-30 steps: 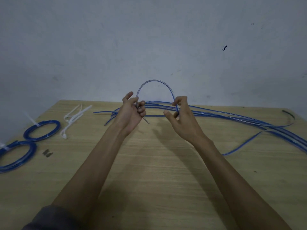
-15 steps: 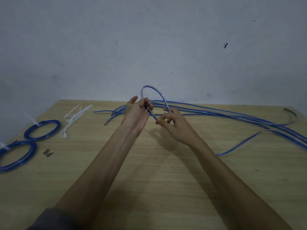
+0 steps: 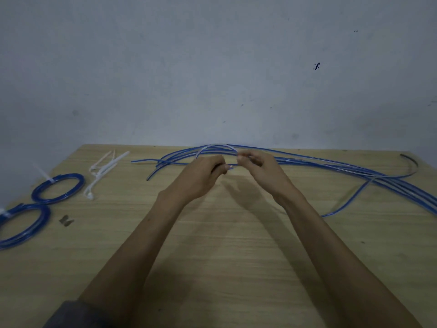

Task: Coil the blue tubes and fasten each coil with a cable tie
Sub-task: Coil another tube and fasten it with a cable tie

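Head view — left hand (image 3: 203, 172) and right hand (image 3: 256, 166), arms outstretched, each pinch the arched blue tube (image 3: 216, 146)

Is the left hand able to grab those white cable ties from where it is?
Probably yes. The white cable ties lie in the open on the table, nothing between. But the left hand holds the tube loop, so it must let go first.

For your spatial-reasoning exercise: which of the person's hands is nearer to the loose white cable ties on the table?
Left. The left hand is just right of the loose white cable ties; the right hand is farther right, beyond the left hand. Both grip the blue tube.
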The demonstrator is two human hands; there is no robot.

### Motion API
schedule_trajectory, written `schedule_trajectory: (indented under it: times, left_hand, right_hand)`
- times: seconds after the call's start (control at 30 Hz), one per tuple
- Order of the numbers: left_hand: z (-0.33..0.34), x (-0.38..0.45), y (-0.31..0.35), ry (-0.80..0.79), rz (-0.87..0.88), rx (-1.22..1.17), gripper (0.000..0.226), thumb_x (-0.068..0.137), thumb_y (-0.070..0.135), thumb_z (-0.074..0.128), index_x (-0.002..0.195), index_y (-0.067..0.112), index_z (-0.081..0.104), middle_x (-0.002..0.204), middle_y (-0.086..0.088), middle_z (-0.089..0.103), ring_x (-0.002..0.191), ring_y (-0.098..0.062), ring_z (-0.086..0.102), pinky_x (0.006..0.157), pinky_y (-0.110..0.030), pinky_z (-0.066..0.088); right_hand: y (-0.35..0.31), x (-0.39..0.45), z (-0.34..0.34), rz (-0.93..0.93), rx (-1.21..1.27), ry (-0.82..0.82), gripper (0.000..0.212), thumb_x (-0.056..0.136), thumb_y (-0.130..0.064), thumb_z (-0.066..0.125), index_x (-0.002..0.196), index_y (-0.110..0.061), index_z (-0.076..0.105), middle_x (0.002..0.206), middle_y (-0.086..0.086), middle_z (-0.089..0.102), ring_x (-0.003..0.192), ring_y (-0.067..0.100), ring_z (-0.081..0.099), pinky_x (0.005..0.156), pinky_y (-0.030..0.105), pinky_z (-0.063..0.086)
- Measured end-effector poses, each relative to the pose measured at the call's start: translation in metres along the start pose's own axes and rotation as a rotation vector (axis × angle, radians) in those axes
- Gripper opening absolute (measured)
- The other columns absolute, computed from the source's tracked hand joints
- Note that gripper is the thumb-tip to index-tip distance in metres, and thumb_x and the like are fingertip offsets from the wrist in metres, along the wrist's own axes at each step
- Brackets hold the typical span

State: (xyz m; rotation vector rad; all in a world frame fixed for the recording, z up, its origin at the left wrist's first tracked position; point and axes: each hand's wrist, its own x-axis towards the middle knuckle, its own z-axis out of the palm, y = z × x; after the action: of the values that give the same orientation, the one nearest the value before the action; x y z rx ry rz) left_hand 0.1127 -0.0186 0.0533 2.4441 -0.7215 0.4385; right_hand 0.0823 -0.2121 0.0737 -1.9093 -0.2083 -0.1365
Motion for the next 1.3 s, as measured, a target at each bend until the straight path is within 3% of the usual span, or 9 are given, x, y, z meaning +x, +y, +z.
schedule_trajectory:
  times: [0.1, 0.23, 0.37, 0.47, 0.7, 0.83, 0.93, 1.2, 1.3]
  left_hand:
    - [0.008, -0.003, -0.008, 0.020, -0.061, -0.103, 0.027, 0.106, 0.030, 0.046, 0.083, 0.019, 0.056, 0.063, 0.007, 0.049, 0.062, -0.010, 0.049, 0.061, -0.038, 0.036]
    - [0.013, -0.007, -0.017, -0.034, -0.132, -0.150, 0.031, 0.107, 0.026, 0.041, 0.085, 0.020, 0.062, 0.065, 0.007, 0.057, 0.060, -0.009, 0.055, 0.062, -0.030, 0.042]
    - [0.022, -0.009, -0.018, -0.135, -0.262, -0.317, 0.029, 0.107, 0.015, 0.039, 0.101, 0.008, 0.067, 0.071, 0.005, 0.065, 0.061, -0.009, 0.060, 0.063, -0.022, 0.045]
    - [0.023, -0.007, -0.010, -0.010, -0.378, -0.562, 0.028, 0.108, 0.016, 0.038, 0.108, 0.010, 0.065, 0.071, 0.004, 0.058, 0.057, 0.000, 0.051, 0.056, -0.016, 0.039]
    - [0.016, 0.005, 0.010, 0.223, -0.536, -1.199, 0.035, 0.109, 0.015, 0.033, 0.094, 0.015, 0.064, 0.069, 0.003, 0.046, 0.057, -0.009, 0.033, 0.059, -0.026, 0.025]
    - [0.004, 0.011, 0.013, 0.272, -0.513, -1.484, 0.035, 0.109, 0.021, 0.031, 0.111, 0.006, 0.063, 0.071, 0.003, 0.042, 0.056, -0.008, 0.032, 0.055, -0.021, 0.029]
    - [-0.005, 0.011, 0.017, 0.290, -0.538, -1.593, 0.036, 0.110, 0.025, 0.030, 0.112, 0.007, 0.061, 0.071, 0.002, 0.039, 0.057, -0.009, 0.033, 0.057, -0.023, 0.031]
    - [-0.029, 0.008, 0.017, 0.269, -0.541, -1.805, 0.033, 0.107, 0.024, 0.035, 0.080, 0.014, 0.051, 0.078, -0.002, 0.056, 0.063, -0.013, 0.044, 0.067, -0.026, 0.036]
    - [-0.036, 0.008, 0.021, 0.268, -0.488, -1.866, 0.033, 0.106, 0.019, 0.035, 0.075, 0.015, 0.047, 0.072, -0.001, 0.056, 0.066, -0.014, 0.053, 0.072, -0.026, 0.049]
  right_hand:
    - [0.000, 0.005, 0.004, 0.133, 0.012, 0.054, 0.026, 0.106, -0.024, 0.045, 0.129, -0.018, 0.056, 0.100, 0.000, 0.071, 0.075, 0.000, 0.052, 0.082, 0.026, 0.043]
    - [-0.005, 0.004, -0.002, 0.260, 0.032, -0.039, 0.022, 0.100, 0.000, 0.051, 0.117, 0.006, 0.064, 0.089, 0.008, 0.065, 0.070, 0.012, 0.054, 0.073, 0.034, 0.057]
    - [-0.012, -0.004, 0.008, 0.079, -0.308, -0.012, 0.016, 0.090, -0.004, 0.059, 0.105, -0.007, 0.064, 0.085, 0.003, 0.066, 0.072, 0.019, 0.065, 0.068, 0.035, 0.059]
    - [-0.007, -0.003, 0.023, -0.082, -0.561, 0.084, 0.021, 0.091, -0.008, 0.056, 0.110, -0.012, 0.065, 0.101, 0.004, 0.069, 0.095, 0.023, 0.062, 0.079, 0.032, 0.045]
    - [-0.001, -0.003, 0.034, -0.121, -0.299, 0.172, 0.016, 0.101, -0.010, 0.049, 0.110, -0.013, 0.062, 0.094, 0.000, 0.068, 0.083, 0.014, 0.059, 0.065, 0.020, 0.036]
    - [-0.006, -0.007, 0.044, -0.210, -0.228, 0.223, 0.016, 0.100, -0.010, 0.050, 0.107, -0.014, 0.064, 0.088, -0.002, 0.071, 0.082, 0.009, 0.064, 0.073, 0.025, 0.048]
    - [-0.011, -0.009, 0.050, -0.163, -0.088, 0.141, 0.014, 0.097, -0.014, 0.058, 0.104, -0.018, 0.069, 0.085, 0.000, 0.075, 0.077, 0.013, 0.071, 0.077, 0.041, 0.060]
    - [-0.025, -0.018, 0.047, -0.074, -0.078, -0.095, 0.010, 0.099, -0.023, 0.062, 0.097, -0.014, 0.064, 0.078, 0.003, 0.070, 0.065, 0.015, 0.069, 0.066, 0.039, 0.063]
    - [-0.026, -0.017, 0.038, -0.036, 0.035, -0.277, 0.015, 0.102, -0.023, 0.058, 0.097, -0.008, 0.060, 0.074, 0.009, 0.068, 0.059, 0.018, 0.062, 0.060, 0.035, 0.059]
